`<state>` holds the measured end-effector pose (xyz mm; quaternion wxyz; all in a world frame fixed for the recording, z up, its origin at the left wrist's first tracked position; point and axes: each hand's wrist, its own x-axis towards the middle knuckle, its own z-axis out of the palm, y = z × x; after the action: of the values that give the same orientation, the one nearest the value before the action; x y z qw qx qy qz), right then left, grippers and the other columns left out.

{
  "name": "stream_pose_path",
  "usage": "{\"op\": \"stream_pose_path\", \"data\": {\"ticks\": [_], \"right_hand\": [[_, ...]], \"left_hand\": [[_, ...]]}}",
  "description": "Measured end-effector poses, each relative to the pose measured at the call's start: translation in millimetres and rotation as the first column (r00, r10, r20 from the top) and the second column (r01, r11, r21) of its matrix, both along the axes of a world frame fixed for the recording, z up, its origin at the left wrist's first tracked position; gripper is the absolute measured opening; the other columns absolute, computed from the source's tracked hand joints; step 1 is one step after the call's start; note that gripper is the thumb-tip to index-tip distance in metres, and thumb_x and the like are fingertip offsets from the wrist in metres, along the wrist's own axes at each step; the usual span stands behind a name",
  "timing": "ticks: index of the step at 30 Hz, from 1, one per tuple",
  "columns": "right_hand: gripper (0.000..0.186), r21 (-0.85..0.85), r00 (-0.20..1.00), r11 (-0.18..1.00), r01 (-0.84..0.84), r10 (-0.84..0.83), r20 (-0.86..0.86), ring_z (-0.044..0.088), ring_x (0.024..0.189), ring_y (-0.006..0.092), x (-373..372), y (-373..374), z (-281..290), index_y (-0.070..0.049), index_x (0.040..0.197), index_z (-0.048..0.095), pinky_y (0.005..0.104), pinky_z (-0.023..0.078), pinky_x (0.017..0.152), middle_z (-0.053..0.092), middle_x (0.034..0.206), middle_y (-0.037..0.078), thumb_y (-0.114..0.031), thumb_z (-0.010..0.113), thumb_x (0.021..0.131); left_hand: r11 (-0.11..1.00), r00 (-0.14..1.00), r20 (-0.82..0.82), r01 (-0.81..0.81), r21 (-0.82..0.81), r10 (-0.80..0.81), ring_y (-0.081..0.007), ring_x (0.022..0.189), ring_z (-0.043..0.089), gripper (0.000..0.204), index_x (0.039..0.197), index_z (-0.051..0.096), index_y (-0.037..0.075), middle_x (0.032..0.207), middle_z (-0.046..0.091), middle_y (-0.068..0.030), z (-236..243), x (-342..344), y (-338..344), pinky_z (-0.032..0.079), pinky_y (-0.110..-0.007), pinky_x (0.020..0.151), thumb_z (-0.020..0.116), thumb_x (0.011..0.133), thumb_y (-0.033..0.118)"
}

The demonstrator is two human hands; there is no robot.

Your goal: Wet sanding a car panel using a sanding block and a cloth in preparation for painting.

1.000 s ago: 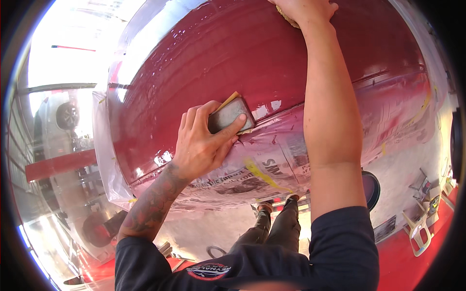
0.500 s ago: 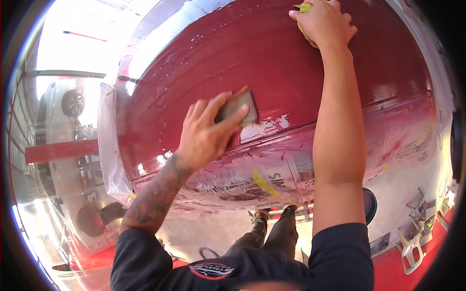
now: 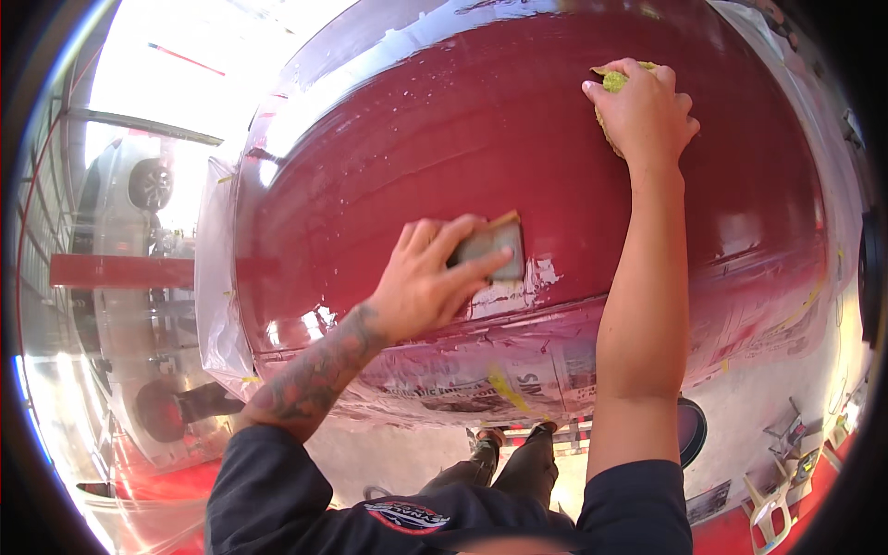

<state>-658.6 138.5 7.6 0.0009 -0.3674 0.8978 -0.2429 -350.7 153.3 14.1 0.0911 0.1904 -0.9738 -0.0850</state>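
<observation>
A glossy dark red car panel (image 3: 435, 176), wet in places, spreads in front of me. My left hand (image 3: 421, 282) is closed around a grey sanding block (image 3: 492, 252) with a thin orange-brown edge, flat against the panel near its close edge. Farther off and to the right, my right hand (image 3: 652, 111) grips a yellow-green sponge (image 3: 613, 83) on the same red surface. The fingers cover much of the sponge, and its underside is hidden.
Newspaper masking (image 3: 462, 379) with yellow tape hangs below the panel's near edge. Plastic sheeting (image 3: 222, 287) borders the left side. A white car (image 3: 120, 213) stands at the left. A pale plastic chair (image 3: 772, 513) is on the floor at lower right.
My view has shifted slightly. Across the panel, the sanding block and left hand have moved a little nearer to me and to the right; the right hand with the sponge has also come nearer.
</observation>
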Motion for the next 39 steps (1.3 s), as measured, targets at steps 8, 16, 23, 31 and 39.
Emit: {"op": "stream_pose_path", "data": {"ticks": [8,16,23,31,39], "right_hand": [[0.041,-0.028,0.999,1.000,-0.013,0.014,0.049,0.057,0.118,0.0385,16,-15,9,-0.027,0.122,0.072,0.0567,0.044,0.097,0.058,0.133,0.008,-0.047,0.076,0.085],[0.034,-0.045,1.000,0.999,0.028,-0.028,-0.003,0.060,0.113,0.0364,10,-6,12,-0.027,0.113,0.073,0.0542,0.048,0.092,0.059,0.132,0.005,-0.041,0.080,0.083],[0.034,-0.059,1.000,0.998,0.012,-0.013,-0.007,0.061,0.110,0.0346,18,-9,14,-0.027,0.114,0.073,0.0532,0.048,0.092,0.059,0.130,0.004,-0.039,0.080,0.084],[0.033,-0.031,0.999,0.999,0.040,-0.040,-0.009,0.061,0.109,0.0340,0,1,7,-0.027,0.113,0.074,0.0523,0.049,0.091,0.059,0.129,0.004,-0.039,0.081,0.083],[0.034,-0.098,1.000,0.995,0.014,-0.014,0.001,0.061,0.109,0.0346,12,-6,11,-0.025,0.113,0.074,0.0520,0.049,0.089,0.060,0.126,0.005,-0.039,0.080,0.083]], "left_hand": [[0.911,0.915,-0.139,-0.395,-0.119,0.379,-0.0419,0.116,0.059,0.035,0.131,0.066,0.024,0.132,0.065,-0.0133,-12,-66,-249,0.046,-0.050,0.103,0.064,0.096,0.025],[0.993,0.993,0.093,-0.085,0.077,0.077,-0.0368,0.121,0.053,0.037,0.128,0.071,0.021,0.138,0.055,-0.0179,5,100,-9,0.038,-0.051,0.106,0.068,0.091,0.027],[0.976,0.987,-0.101,-0.141,-0.166,0.126,-0.0377,0.124,0.057,0.039,0.138,0.062,0.017,0.136,0.064,-0.0114,-5,-6,-273,0.040,-0.050,0.109,0.063,0.099,0.021],[0.977,0.977,-0.051,-0.211,-0.041,0.209,-0.0371,0.139,0.041,0.041,0.137,0.061,0.015,0.145,0.053,-0.0136,-28,21,-182,0.031,-0.053,0.116,0.063,0.097,0.019],[0.842,0.852,-0.065,-0.524,-0.129,0.520,-0.0367,0.135,0.048,0.039,0.138,0.060,0.015,0.144,0.057,-0.0143,-15,114,-275,0.034,-0.050,0.113,0.057,0.101,0.025]]}}
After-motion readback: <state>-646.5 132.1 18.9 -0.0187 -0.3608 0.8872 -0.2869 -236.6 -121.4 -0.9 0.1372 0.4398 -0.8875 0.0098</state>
